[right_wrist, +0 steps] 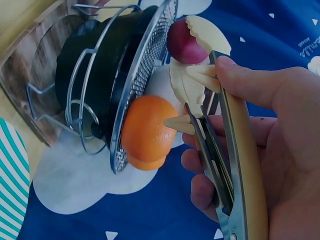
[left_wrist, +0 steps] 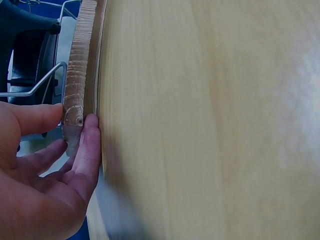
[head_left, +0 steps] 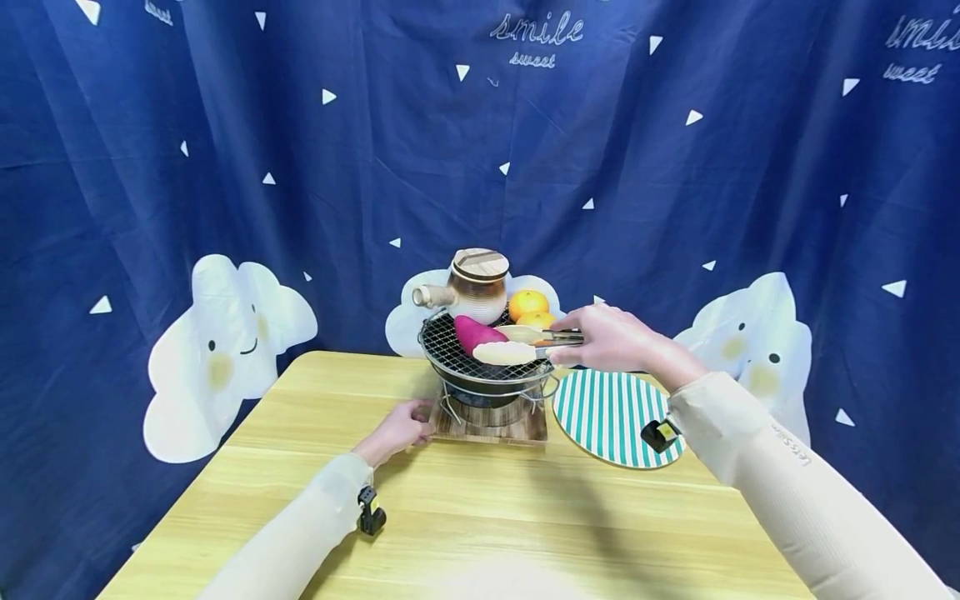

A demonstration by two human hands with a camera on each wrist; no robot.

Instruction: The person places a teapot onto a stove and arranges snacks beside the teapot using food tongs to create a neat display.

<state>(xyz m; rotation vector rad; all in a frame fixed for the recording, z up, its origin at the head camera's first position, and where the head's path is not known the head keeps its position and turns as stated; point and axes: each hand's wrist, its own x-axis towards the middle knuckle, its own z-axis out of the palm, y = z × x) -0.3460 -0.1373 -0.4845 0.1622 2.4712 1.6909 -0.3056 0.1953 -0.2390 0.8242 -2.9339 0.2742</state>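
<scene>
Surface (head_left: 465,508): a pale wooden top is seen, carrying all items; a striped round mat (head_left: 607,417) lies near right, flat.
Left hand (head_left: 397,431): placed at the near-left corner of the wooden base board (head_left: 491,427); in the left wrist view the thumb and fingers (left_wrist: 87,150) are pressed against the board's edge (left_wrist: 77,85), lightly curled on it, bracing it.
Grill stand: a black bowl (right_wrist: 95,75) in a wire frame is set on the board, topped by a round mesh (head_left: 480,350).
Right hand (head_left: 611,337): closed around the handles of the tongs (right_wrist: 230,165), to the right of the mesh, nearer to the food than the left hand.
Tongs axis: the long axis runs right to left in the scene, tips pointing left over the mesh.
Flat pale piece (head_left: 504,353): lies on the near-right part of the mesh, at the tong tips, left of the right hand; whether it is clamped cannot be told.
Purple sweet potato (head_left: 477,333): lies on the mesh, left of and touching the pale piece.
Oranges (head_left: 528,306): at the far right of the mesh, beyond the tongs.
Lidded pot (head_left: 474,287): at the far side, spout to the left.
</scene>
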